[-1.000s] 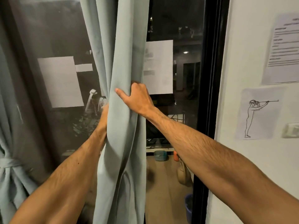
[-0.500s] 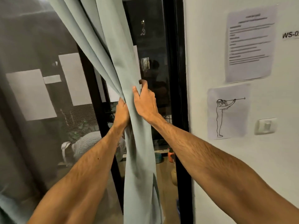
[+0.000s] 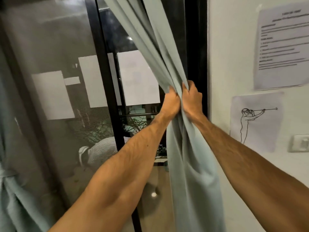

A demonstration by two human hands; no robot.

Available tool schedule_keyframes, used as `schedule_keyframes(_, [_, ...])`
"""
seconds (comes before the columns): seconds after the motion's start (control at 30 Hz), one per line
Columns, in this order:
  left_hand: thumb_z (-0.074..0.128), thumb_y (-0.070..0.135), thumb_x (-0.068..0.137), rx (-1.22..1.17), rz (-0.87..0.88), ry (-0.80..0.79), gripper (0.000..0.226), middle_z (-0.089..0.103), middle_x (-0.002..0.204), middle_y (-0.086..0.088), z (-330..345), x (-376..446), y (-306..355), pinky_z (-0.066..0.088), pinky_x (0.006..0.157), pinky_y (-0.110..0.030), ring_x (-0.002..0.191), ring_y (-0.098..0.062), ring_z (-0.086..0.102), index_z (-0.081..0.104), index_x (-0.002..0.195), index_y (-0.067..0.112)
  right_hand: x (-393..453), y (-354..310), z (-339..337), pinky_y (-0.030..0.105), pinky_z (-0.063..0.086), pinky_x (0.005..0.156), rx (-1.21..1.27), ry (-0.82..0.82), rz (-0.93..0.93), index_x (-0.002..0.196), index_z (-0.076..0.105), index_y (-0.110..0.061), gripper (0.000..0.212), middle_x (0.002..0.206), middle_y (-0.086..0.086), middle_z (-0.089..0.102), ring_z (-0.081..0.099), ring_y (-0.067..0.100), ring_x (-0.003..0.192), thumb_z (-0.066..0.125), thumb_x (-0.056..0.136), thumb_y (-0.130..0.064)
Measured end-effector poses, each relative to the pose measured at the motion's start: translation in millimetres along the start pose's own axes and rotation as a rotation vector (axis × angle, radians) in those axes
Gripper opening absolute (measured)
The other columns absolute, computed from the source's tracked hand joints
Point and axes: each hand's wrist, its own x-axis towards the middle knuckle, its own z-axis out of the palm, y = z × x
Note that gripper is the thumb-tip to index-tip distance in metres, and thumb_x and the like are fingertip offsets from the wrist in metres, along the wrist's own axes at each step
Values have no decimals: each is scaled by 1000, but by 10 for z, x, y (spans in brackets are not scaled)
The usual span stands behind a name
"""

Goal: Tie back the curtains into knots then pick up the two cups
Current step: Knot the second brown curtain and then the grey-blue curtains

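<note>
Both fists clamp the gathered curtain (image 3: 182, 148): the left hand (image 3: 171, 103) and right hand (image 3: 192, 99) touch each other, fingers curled round the bunched cloth. It hangs just beside the black door frame (image 3: 197, 47) and the white wall (image 3: 225, 64) to the right. Leftward, dark glass (image 3: 50, 47). The curtain's top and bottom are cut off; no cups are visible.

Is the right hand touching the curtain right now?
Touching. The head view shows the right hand with fingers curled round the bunched curtain.
</note>
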Motion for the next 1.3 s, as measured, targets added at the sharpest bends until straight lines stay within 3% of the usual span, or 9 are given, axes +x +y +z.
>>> schedule_keyframes(0.1, [49, 18, 105, 35, 39, -76, 34, 65, 118, -12, -1, 15, 3, 50, 78, -13, 99, -15, 60, 49, 133, -1, -6, 37, -66, 32, 54, 98, 13, -5, 18, 136, 59, -17, 41, 119, 3, 71, 68, 17, 107, 49, 105, -43])
schedule_keyframes(0.2, [49, 20, 104, 58, 30, -102, 33, 66, 114, -7, -217, -71, -120, 51, 73, -9, 93, -12, 63, 52, 132, 3, -136, -20, 66, 32, 57, 94, 12, -63, 49, 134, 60, -19, 46, 112, 0, 72, 69, 15, 100, 48, 104, -52])
schedule_keyframes(0.4, [54, 25, 100, 272, -107, 9, 32, 55, 126, -9, -1011, -437, -650, 50, 103, -39, 109, -18, 57, 65, 122, 5, -616, -250, 646, 26, 51, 89, -19, -230, 73, 138, 57, -19, 52, 110, -5, 64, 63, 14, 99, 44, 104, -56])
schedule_keyframes(0.53, [51, 46, 103, -407, -309, -58, 44, 66, 130, -6, -1609, -710, -828, 52, 98, -29, 108, -8, 67, 60, 134, 16, -865, -348, 1060, 25, 45, 95, 33, -354, 140, 152, 40, -20, 56, 131, 2, 60, 59, 25, 126, 40, 106, -52])
schedule_keyframes(0.63, [56, 58, 96, -622, -342, -187, 58, 65, 136, -8, -1907, -828, -1105, 43, 112, -45, 129, -23, 60, 59, 140, 20, -1012, -390, 1366, 32, 36, 112, 19, -439, 221, 160, 25, -19, 62, 155, 6, 46, 45, 27, 142, 35, 108, -51])
schedule_keyframes(0.83, [84, 32, 73, -470, -243, -179, 69, 75, 117, -4, -2241, -851, -1384, 57, 91, -30, 110, -21, 71, 60, 134, 9, -1153, -330, 1833, 37, 53, 104, 313, -623, 428, 148, 50, -19, 55, 138, 8, 64, 64, 23, 122, 53, 102, -49])
schedule_keyframes(0.97, [95, 20, 66, -352, -242, -222, 76, 73, 120, -5, -2350, -857, -1680, 58, 93, -37, 111, -20, 71, 60, 133, 12, -1227, -290, 1950, 44, 56, 100, 444, -667, 487, 138, 60, -10, 43, 127, 13, 70, 68, 29, 118, 64, 100, -30])
schedule_keyframes(1.17, [71, 18, 77, -322, -353, -112, 45, 76, 112, -6, -2394, -871, -2028, 61, 87, -46, 100, -24, 73, 70, 122, 13, -1386, -137, 2128, 55, 48, 107, 301, -690, 542, 152, 39, -23, 79, 138, 6, 63, 58, 26, 130, 80, 85, -12])
schedule_keyframes(1.3, [58, 2, 79, -325, -469, -24, 29, 74, 98, -10, -2633, -824, -2150, 61, 84, -42, 91, -28, 72, 67, 105, 9, -1506, 206, 2060, 55, 53, 102, 334, -674, 703, 147, 44, -27, 74, 133, 13, 62, 62, 31, 125, 62, 89, 15])
